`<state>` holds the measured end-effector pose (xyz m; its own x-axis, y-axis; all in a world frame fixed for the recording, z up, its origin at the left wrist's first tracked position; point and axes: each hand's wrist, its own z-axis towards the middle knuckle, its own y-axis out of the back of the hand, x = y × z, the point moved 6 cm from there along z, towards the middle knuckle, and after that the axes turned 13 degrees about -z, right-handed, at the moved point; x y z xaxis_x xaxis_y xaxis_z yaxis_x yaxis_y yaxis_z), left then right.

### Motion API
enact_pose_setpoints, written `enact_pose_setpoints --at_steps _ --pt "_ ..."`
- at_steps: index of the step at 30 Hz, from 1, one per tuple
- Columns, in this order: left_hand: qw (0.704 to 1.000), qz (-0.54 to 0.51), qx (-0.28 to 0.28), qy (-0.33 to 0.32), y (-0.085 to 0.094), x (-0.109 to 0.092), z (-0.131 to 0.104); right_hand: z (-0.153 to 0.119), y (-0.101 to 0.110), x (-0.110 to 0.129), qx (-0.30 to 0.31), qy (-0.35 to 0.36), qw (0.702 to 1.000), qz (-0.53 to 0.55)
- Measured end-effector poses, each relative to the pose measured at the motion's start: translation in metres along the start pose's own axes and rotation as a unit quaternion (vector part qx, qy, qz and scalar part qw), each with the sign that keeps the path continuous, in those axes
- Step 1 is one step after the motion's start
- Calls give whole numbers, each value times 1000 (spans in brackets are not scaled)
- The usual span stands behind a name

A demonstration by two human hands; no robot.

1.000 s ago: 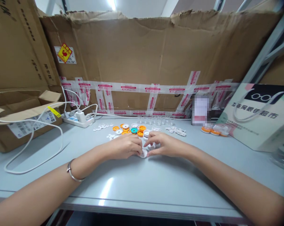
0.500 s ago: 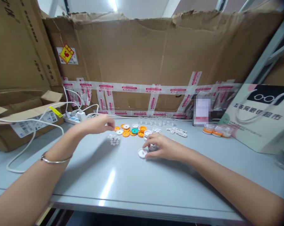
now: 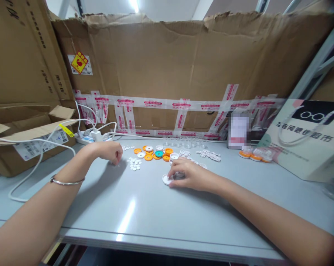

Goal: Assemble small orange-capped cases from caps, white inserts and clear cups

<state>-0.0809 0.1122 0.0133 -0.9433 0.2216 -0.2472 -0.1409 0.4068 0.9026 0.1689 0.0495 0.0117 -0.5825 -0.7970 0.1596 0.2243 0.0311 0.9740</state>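
My right hand (image 3: 187, 173) rests on the table with thumb and fingers around the near side of a white round cap (image 3: 166, 180). A fingertip reaches into this cap, and more white parts lie partly hidden under the hand. My left hand (image 3: 109, 152) is closed, fingers curled down to the tabletop left of a cluster of small white discs (image 3: 134, 164). Its fingertips are near some tiny clear pieces (image 3: 116, 166); whatever they pinch is hidden. Behind, orange rings (image 3: 148, 157), white rings (image 3: 140, 155) and a teal ring (image 3: 159, 153) lie between both hands.
Clear plastic cups (image 3: 183, 142) line the back, beside patterned white pieces (image 3: 209, 155). Orange-and-white capped items (image 3: 255, 155) stand near a paper bag (image 3: 305, 140). A power strip (image 3: 85, 139) with white cables and an open cardboard box (image 3: 39, 144) are at left.
My left hand has moved left and down, from above the small white discs to the tabletop beside them, its fingers curling more. My right hand stays at the white cap, a finger now inside it.
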Motion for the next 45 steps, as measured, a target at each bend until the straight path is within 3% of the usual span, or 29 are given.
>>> enact_pose_setpoints --at_steps 10,45 --pt "1000 7 18 12 -3 -8 -4 0 -1 1 -2 4 1000 2" --pt "1000 19 23 -2 -5 -8 -2 1 -3 0 -9 14 1000 4"
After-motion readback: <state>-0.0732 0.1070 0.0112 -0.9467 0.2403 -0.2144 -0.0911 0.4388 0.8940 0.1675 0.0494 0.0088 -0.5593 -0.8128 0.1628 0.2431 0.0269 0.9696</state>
